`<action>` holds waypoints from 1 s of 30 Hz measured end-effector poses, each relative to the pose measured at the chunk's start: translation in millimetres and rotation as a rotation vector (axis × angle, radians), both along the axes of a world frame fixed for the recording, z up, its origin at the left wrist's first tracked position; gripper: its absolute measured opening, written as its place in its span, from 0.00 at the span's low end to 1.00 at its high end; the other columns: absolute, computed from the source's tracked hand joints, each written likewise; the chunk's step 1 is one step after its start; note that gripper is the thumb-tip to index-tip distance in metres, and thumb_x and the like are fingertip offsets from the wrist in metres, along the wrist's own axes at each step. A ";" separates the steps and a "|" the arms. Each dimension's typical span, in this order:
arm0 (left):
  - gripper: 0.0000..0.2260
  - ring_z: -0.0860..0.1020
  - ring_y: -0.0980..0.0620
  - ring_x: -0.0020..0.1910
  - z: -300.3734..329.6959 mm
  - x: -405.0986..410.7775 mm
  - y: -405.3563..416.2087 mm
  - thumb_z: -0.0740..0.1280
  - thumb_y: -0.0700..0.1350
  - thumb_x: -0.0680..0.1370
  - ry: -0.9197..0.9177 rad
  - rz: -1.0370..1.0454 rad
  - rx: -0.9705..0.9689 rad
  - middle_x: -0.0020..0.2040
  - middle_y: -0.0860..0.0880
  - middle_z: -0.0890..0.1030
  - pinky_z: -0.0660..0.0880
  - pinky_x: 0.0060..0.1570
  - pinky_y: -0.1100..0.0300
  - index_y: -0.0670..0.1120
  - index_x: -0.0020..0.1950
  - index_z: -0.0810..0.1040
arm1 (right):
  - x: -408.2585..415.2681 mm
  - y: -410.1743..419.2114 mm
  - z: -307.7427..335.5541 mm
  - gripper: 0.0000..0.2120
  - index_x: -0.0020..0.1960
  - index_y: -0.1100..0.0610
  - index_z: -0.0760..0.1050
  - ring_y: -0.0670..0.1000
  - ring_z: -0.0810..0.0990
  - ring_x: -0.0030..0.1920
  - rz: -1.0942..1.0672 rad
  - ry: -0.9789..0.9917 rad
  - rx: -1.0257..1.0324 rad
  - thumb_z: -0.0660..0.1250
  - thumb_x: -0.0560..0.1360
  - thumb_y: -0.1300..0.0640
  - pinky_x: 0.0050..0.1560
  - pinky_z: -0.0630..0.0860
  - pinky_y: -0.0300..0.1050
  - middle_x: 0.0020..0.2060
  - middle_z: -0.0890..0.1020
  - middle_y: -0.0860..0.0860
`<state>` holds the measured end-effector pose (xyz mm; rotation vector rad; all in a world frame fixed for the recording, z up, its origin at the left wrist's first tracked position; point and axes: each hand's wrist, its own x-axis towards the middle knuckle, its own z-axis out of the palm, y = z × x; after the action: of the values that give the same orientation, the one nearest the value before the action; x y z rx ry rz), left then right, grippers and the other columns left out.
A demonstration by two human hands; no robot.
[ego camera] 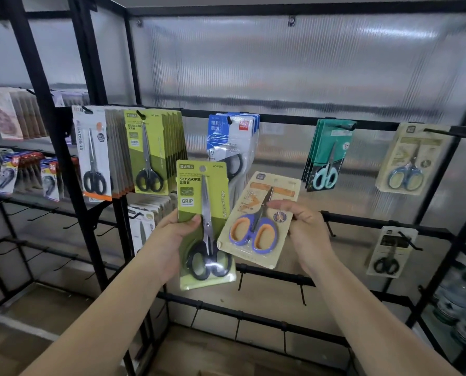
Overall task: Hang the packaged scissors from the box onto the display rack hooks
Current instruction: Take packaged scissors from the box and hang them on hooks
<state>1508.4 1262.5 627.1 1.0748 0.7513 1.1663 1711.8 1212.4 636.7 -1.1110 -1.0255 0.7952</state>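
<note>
- The green scissors pack (203,223) is held upright in front of the display rack (280,119), below and right of the matching green stack (150,153) that hangs on the rack's top rail.
- The left hand (172,234) is closed on this pack, thumb across the front near the blades, fingers behind the card.
- The cream pack with purple-and-orange scissors (259,221) sits tilted just right of the green pack, their edges overlapping; the right hand (305,226) pinches its right edge between thumb and fingers.
- Step in hand, as I judge it: two packs are up at the rack and sorted by kind, neither yet on a hook.
- The green pack's hang hole near its top edge has to meet the tip of the hook carrying the green stack, up and left of it, then slide back along the prong.
- The cream pack seems to belong with the cream pack at far right (408,158), on the long hook (454,131) well right of the green stack.
- The box is not in view.
</note>
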 end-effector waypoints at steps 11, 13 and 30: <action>0.10 0.82 0.50 0.35 -8.7 -16.9 10.4 0.60 0.31 0.77 0.011 -0.023 -0.007 0.37 0.48 0.84 0.78 0.31 0.62 0.43 0.50 0.78 | 19.9 -4.7 -6.7 0.24 0.49 0.59 0.80 0.51 0.84 0.46 0.179 0.096 -0.100 0.57 0.59 0.73 0.39 0.79 0.41 0.48 0.84 0.55; 0.10 0.82 0.52 0.33 -9.8 -8.7 11.1 0.62 0.30 0.76 0.037 -0.028 0.004 0.35 0.50 0.84 0.76 0.29 0.65 0.42 0.49 0.78 | 27.3 -9.1 -9.5 0.18 0.49 0.61 0.79 0.53 0.84 0.44 0.158 0.160 -0.121 0.57 0.69 0.76 0.40 0.81 0.46 0.47 0.84 0.55; 0.11 0.79 0.44 0.41 -68.4 116.3 6.8 0.69 0.34 0.71 0.057 -0.160 -0.275 0.41 0.46 0.84 0.73 0.39 0.55 0.41 0.53 0.79 | 109.6 -83.4 -67.7 0.09 0.44 0.60 0.76 0.56 0.83 0.42 -0.438 0.228 -0.238 0.63 0.74 0.72 0.39 0.80 0.48 0.48 0.82 0.57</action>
<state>1624.7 1269.3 558.7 0.9216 0.8279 0.8719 1821.5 1128.9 568.9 -1.3530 -0.4772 0.6776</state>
